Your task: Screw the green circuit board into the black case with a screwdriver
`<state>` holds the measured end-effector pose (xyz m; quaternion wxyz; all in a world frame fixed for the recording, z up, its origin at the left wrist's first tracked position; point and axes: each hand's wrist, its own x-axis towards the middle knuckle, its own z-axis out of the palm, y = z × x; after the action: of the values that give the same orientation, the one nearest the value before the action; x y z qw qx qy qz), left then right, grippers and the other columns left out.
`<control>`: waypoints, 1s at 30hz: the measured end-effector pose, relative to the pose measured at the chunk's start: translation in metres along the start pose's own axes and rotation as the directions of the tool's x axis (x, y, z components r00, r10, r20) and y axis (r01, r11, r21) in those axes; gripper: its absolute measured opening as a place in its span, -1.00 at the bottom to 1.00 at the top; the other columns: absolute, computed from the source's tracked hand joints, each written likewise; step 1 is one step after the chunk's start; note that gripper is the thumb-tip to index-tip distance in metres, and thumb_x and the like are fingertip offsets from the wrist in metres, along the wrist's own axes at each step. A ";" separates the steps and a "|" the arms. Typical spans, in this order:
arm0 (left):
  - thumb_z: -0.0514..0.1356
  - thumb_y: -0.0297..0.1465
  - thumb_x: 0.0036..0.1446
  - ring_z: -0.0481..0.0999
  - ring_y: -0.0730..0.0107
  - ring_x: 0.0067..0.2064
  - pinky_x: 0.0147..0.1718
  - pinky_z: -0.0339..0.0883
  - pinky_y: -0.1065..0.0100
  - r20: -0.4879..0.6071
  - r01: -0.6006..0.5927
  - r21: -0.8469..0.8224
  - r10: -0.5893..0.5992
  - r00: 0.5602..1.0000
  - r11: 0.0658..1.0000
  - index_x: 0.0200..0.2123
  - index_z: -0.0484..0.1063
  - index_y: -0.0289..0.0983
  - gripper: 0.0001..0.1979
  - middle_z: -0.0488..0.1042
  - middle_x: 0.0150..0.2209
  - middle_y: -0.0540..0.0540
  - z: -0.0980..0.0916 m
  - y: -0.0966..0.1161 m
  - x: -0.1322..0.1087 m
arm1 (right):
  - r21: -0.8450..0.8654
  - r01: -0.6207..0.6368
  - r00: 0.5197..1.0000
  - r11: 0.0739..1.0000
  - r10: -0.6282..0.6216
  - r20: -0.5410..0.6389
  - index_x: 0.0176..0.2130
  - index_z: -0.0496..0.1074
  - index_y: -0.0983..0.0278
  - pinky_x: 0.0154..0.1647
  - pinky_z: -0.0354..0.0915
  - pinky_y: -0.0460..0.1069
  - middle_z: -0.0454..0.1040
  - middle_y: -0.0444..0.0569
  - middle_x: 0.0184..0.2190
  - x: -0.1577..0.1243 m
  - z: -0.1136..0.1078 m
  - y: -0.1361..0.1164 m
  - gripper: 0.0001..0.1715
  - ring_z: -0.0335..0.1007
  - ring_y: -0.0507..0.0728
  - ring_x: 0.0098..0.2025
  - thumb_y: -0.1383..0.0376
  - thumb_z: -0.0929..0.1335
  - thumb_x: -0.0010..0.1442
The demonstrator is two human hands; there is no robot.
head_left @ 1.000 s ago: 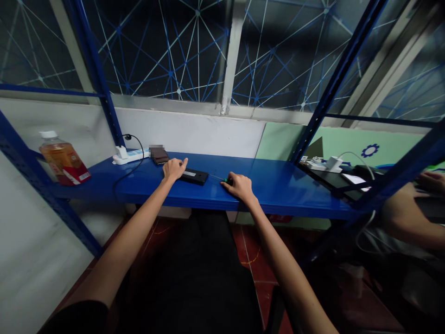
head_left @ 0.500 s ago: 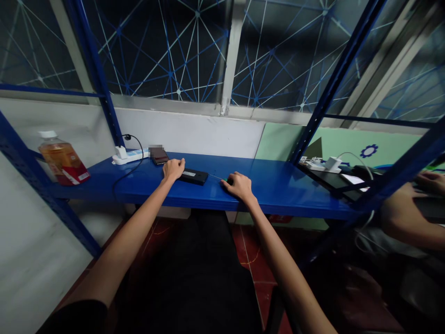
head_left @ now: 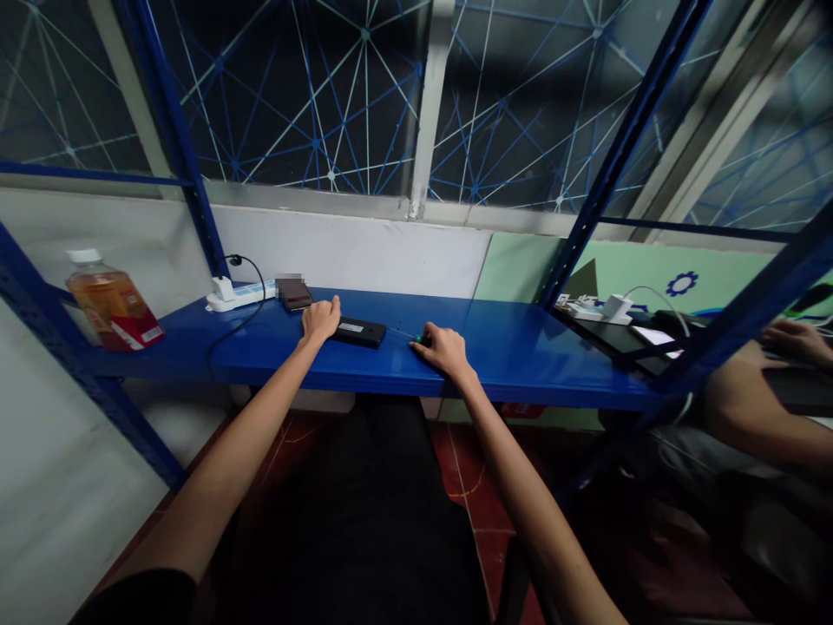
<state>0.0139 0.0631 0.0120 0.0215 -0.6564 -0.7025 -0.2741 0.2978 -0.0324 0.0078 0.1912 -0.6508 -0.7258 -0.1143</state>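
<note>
A flat black rectangular device with a pale label (head_left: 363,332) lies on the blue shelf top (head_left: 508,343). My left hand (head_left: 320,321) is closed around its left end, and the fingers' undersides are hidden. My right hand (head_left: 443,349) grips the green handle of a screwdriver (head_left: 418,339). The thin shaft points left, and its tip is near the right end of the device; whether they touch, I cannot tell. Just behind my left hand lies a dark phone-like slab (head_left: 296,295), partly blurred out.
A white power strip (head_left: 238,296) with a plug and black cable stands at the back left, beside a bottle of amber drink (head_left: 115,304). Blue posts (head_left: 599,174) frame the shelf. At the right, another person's arm (head_left: 755,408) is near a white charger (head_left: 615,305).
The whole view has shifted slightly. More of the green handle shows at my right fingers. Both hands keep nearly the same places, and the black device stays put.
</note>
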 end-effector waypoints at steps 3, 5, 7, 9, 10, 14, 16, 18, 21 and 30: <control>-0.24 -0.13 0.39 0.56 0.01 -0.04 -0.06 0.33 0.19 0.002 -0.005 -0.009 0.006 1.000 1.000 -0.26 0.66 -0.27 -0.31 0.62 -0.17 -0.28 0.001 -0.002 0.002 | 0.030 0.009 1.000 1.000 -0.008 -0.019 -0.16 0.46 0.18 -0.40 0.05 -0.04 0.61 -0.02 -0.29 -0.001 -0.002 -0.002 -0.51 0.50 0.18 -0.26 -0.13 0.25 0.29; -0.25 -0.13 0.39 0.56 0.00 -0.04 -0.07 0.33 0.18 0.005 -0.009 -0.023 0.009 1.000 1.000 -0.28 0.66 -0.25 -0.31 0.62 -0.17 -0.28 0.002 -0.003 0.002 | 0.037 0.014 1.000 0.999 -0.013 -0.021 -0.19 0.49 0.19 -0.39 0.07 -0.04 0.60 -0.01 -0.26 -0.002 -0.004 -0.004 -0.54 0.49 0.16 -0.24 -0.06 0.21 0.34; -0.24 -0.13 0.38 0.56 0.01 -0.05 -0.07 0.33 0.18 0.007 -0.008 -0.039 0.008 1.000 0.999 -0.29 0.67 -0.24 -0.31 0.62 -0.18 -0.27 0.002 -0.004 0.003 | 0.028 0.014 1.000 0.999 -0.014 -0.014 -0.23 0.52 0.21 -0.38 0.09 -0.04 0.59 0.02 -0.21 -0.003 -0.005 -0.004 -0.55 0.49 0.15 -0.22 -0.02 0.21 0.35; -0.24 -0.12 0.38 0.56 0.02 -0.06 -0.07 0.33 0.19 0.010 -0.004 -0.048 0.005 1.000 0.999 -0.29 0.67 -0.24 -0.31 0.62 -0.19 -0.27 0.003 -0.004 0.003 | 0.023 0.008 1.000 1.000 -0.008 -0.010 -0.25 0.54 0.22 -0.38 0.10 -0.04 0.57 0.03 -0.20 -0.003 -0.006 -0.004 -0.52 0.48 0.14 -0.22 -0.03 0.23 0.33; -0.23 -0.12 0.38 0.56 0.02 -0.06 -0.08 0.33 0.19 0.011 -0.002 -0.048 0.002 1.000 0.999 -0.29 0.67 -0.24 -0.32 0.62 -0.19 -0.27 0.003 -0.004 0.003 | 0.027 0.006 1.000 1.000 -0.006 -0.012 -0.26 0.54 0.22 -0.38 0.09 -0.04 0.56 0.03 -0.21 -0.003 -0.006 -0.003 -0.52 0.47 0.14 -0.23 -0.05 0.24 0.32; -0.24 -0.14 0.39 0.56 0.03 -0.08 -0.10 0.32 0.19 0.006 -0.014 -0.033 0.014 1.000 0.999 -0.28 0.66 -0.25 -0.31 0.62 -0.20 -0.28 0.002 -0.004 0.003 | 0.053 0.014 0.999 0.999 -0.011 -0.052 -0.25 0.53 0.20 -0.42 0.05 -0.04 0.53 -0.02 -0.20 -0.002 -0.003 0.000 -0.57 0.45 0.14 -0.22 -0.08 0.33 0.22; -0.24 -0.15 0.40 0.54 0.03 -0.06 -0.05 0.29 0.16 -0.004 -0.041 -0.022 0.041 0.999 0.999 -0.30 0.66 -0.26 -0.32 0.62 -0.22 -0.29 0.000 -0.003 0.002 | 0.049 0.029 0.997 0.998 -0.025 -0.071 -0.24 0.51 0.20 -0.43 0.02 -0.04 0.52 -0.03 -0.19 -0.002 -0.001 0.002 -0.58 0.44 0.13 -0.23 -0.07 0.36 0.20; -0.21 -0.15 0.40 0.48 0.02 0.02 0.05 0.21 0.12 -0.032 -0.097 -0.016 0.096 0.995 0.995 -0.31 0.65 -0.26 -0.35 0.61 -0.17 -0.27 -0.002 0.000 -0.003 | 0.044 0.047 0.996 0.998 -0.043 -0.082 -0.20 0.48 0.19 -0.44 0.00 -0.04 0.53 -0.03 -0.17 -0.002 0.000 0.003 -0.59 0.44 0.13 -0.24 -0.07 0.37 0.19; -0.14 -0.13 0.39 0.38 0.06 0.11 0.14 0.09 0.08 -0.110 -0.334 -0.014 0.331 0.937 0.942 -0.25 0.63 -0.24 -0.43 0.57 -0.04 -0.21 -0.004 0.011 -0.015 | 0.032 0.058 0.996 0.998 -0.056 -0.069 -0.16 0.46 0.17 -0.45 -0.04 -0.04 0.56 -0.05 -0.22 -0.001 0.000 0.003 -0.59 0.45 0.14 -0.27 -0.08 0.37 0.19; 0.06 -0.02 0.26 0.40 -0.01 0.08 0.08 0.14 0.10 0.069 -0.739 0.018 0.737 0.673 0.673 0.06 0.49 -0.27 -0.47 0.51 0.00 -0.27 0.003 0.037 -0.043 | 0.040 0.073 0.995 0.997 -0.070 -0.067 -0.21 0.50 0.20 -0.37 0.06 -0.04 0.60 -0.01 -0.27 -0.004 -0.004 -0.003 -0.48 0.49 0.15 -0.24 -0.09 0.18 0.35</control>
<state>0.0556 0.0247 0.0057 0.1251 -0.8909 -0.3839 -0.2078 0.2957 -0.0380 0.0099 0.2246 -0.6161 -0.7442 -0.1268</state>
